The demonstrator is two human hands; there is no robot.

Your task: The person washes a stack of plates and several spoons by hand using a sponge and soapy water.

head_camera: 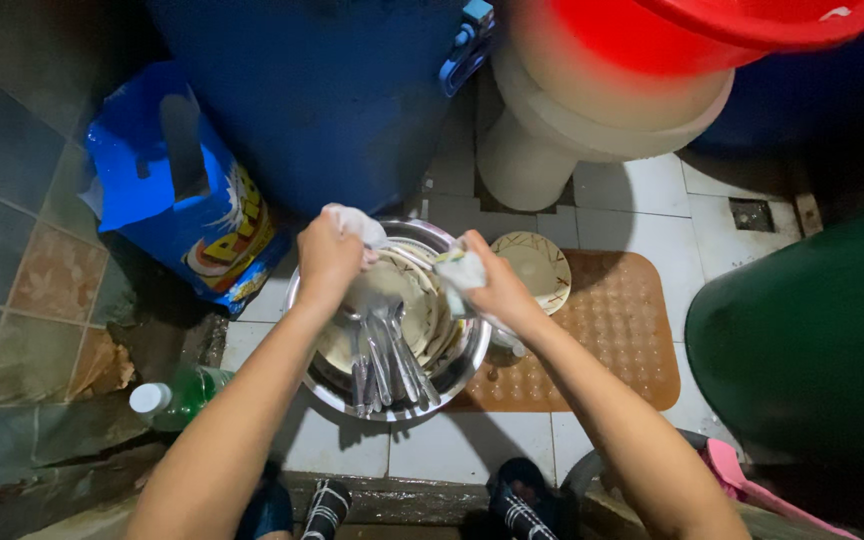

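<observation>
My left hand (330,255) grips a white cloth (357,224) at the far rim of a round steel basin (462,362) on the tiled floor. My right hand (490,283) holds a soapy white rag (460,268) over the basin's right side. Inside the basin lie cream plates (407,285) and several steel spoons and forks (384,360), handles pointing toward me. A patterned plate (537,265) rests on the floor just right of the basin.
A blue detergent bag (187,195) leans at left beside a big blue drum (327,90). A green bottle (184,395) lies near my left. An orange rubber mat (612,335), white toilet base (552,140), red tub (712,30) and dark green bin (812,330) crowd the right.
</observation>
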